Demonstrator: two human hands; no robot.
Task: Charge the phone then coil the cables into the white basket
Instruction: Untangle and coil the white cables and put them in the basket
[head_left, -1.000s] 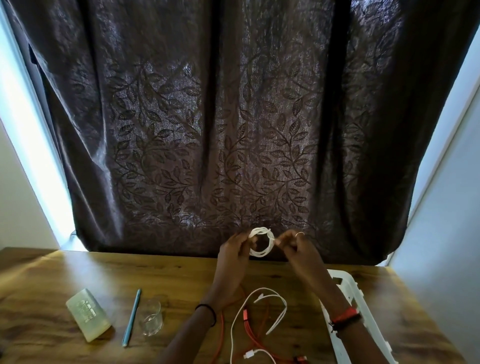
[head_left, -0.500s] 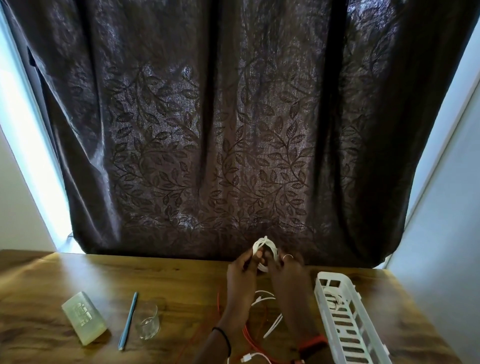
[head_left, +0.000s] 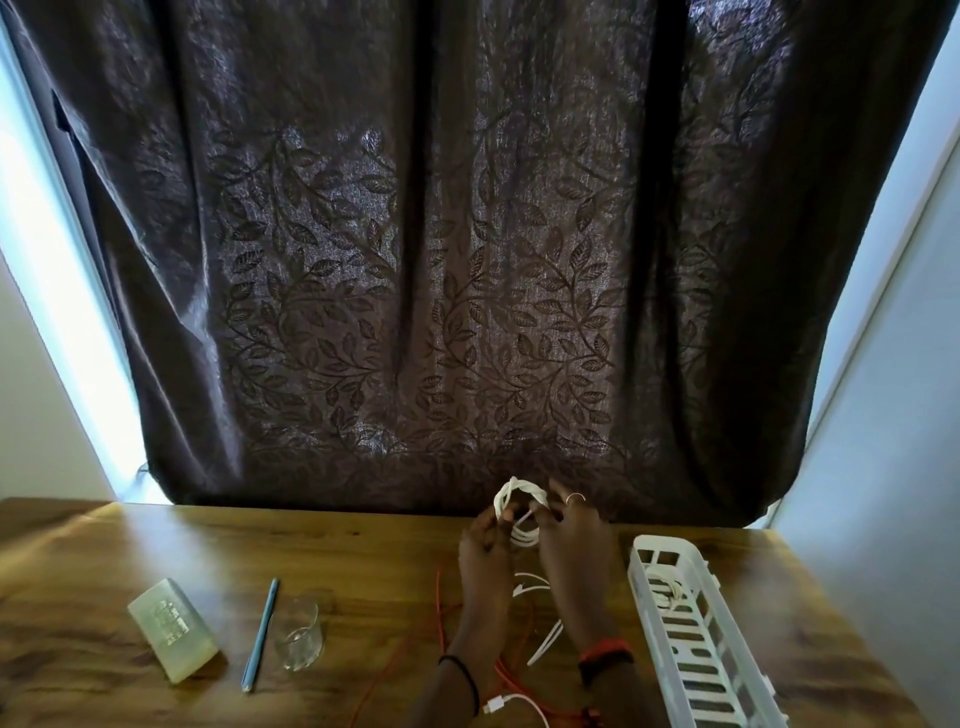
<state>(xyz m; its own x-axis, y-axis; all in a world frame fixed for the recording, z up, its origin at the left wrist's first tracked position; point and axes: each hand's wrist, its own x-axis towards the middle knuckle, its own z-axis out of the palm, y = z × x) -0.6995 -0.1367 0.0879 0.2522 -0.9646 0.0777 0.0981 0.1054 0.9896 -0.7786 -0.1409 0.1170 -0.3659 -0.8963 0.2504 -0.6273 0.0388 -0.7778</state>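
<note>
Your left hand (head_left: 485, 545) and right hand (head_left: 574, 535) are raised together above the far part of the wooden table (head_left: 156, 551), both closed around one coiled white cable (head_left: 519, 512). Your left fingers pinch the coil's left side; your right fingers, one wearing a thin ring (head_left: 575, 498), grip its right side. The coil stands roughly on edge between the two hands, its loops rising above your fingertips toward the curtain, with a few turns hanging lower between your palms. Where its plug ends point cannot be made out.

Below and between your wrists, loose cables lie on the table: a white cable (head_left: 543, 644) with one slack strand running diagonally toward you, and an orange-red cable (head_left: 441, 613) whose thin run goes straight away from you just left of your left hand before curling under your forearms. A white plug (head_left: 493, 706) shows beside your left wrist, which carries a black band (head_left: 465, 675); your right wrist wears a red and black band (head_left: 605, 657).

Just right of your right hand sits the white basket (head_left: 696, 670), a long slotted tray with its long axis running away from you, slightly angled. A white cable bundle (head_left: 670, 592) already lies in its far end.

Well to the left of your left hand stand a clear glass (head_left: 300, 642), a blue pen (head_left: 261, 634) pointing away from you, and farther left a pale translucent block (head_left: 172, 629) lying diagonally.

Beyond your hands hangs a dark leaf-patterned curtain (head_left: 467, 260).
</note>
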